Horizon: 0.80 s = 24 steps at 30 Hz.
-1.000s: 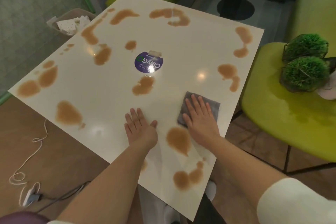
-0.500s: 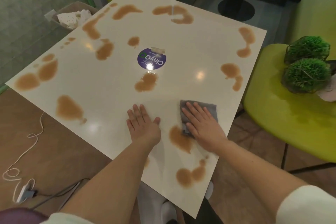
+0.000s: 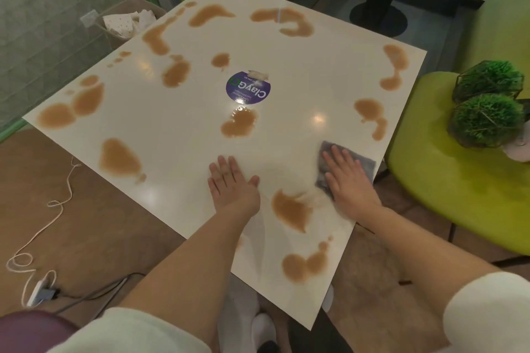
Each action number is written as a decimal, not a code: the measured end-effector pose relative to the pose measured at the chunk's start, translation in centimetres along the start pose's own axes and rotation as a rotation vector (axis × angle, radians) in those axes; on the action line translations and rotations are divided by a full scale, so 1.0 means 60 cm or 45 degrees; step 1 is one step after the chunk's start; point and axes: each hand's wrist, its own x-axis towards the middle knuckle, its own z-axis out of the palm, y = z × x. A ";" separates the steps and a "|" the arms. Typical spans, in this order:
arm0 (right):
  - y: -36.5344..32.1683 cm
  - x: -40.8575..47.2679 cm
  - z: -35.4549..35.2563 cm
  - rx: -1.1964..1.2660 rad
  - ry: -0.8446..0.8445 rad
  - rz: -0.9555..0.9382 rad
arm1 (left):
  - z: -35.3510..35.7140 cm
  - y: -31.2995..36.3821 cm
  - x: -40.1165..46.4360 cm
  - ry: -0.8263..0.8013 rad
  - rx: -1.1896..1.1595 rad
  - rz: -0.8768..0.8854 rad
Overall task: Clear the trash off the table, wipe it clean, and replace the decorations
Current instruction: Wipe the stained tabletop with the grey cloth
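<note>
Right hand (image 3: 348, 180) presses flat, fingers straight, on the soft, limp grey cloth (image 3: 364, 163); left hand (image 3: 232, 183) lies flat beside it, holding nothing; cloth likely best handled under a spread palm.

Desk (image 3: 183, 129): white, square — many brown puddles, round purple sticker at centre.
Cloth (image 3: 364, 163): grey, flat near right edge.
Decorations (image 3: 487, 120): two green balls — on green seat.

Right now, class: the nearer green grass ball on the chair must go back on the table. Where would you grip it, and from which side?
Probably come from above and cup the nearer grass ball around its round sides: the top is clear, while the second ball crowds its far side.
</note>
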 end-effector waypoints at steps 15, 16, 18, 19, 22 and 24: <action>-0.109 -0.020 0.029 0.021 -0.103 -0.351 | -0.046 -0.053 -0.025 0.056 0.062 0.226; -0.089 -0.017 0.026 0.018 -0.086 -0.312 | -0.042 -0.057 -0.038 0.108 0.046 0.236; -0.068 -0.045 0.029 -0.012 -0.040 -0.252 | -0.026 -0.071 -0.085 0.202 -0.020 0.209; -0.071 -0.068 0.032 -0.030 -0.016 -0.242 | -0.018 -0.080 -0.111 0.233 -0.064 0.173; -0.113 -0.104 0.046 0.001 -0.052 -0.340 | 0.003 -0.094 -0.173 0.227 -0.228 -0.003; -0.140 -0.088 0.049 -0.011 -0.110 -0.504 | 0.021 -0.093 -0.206 0.218 -0.349 -0.169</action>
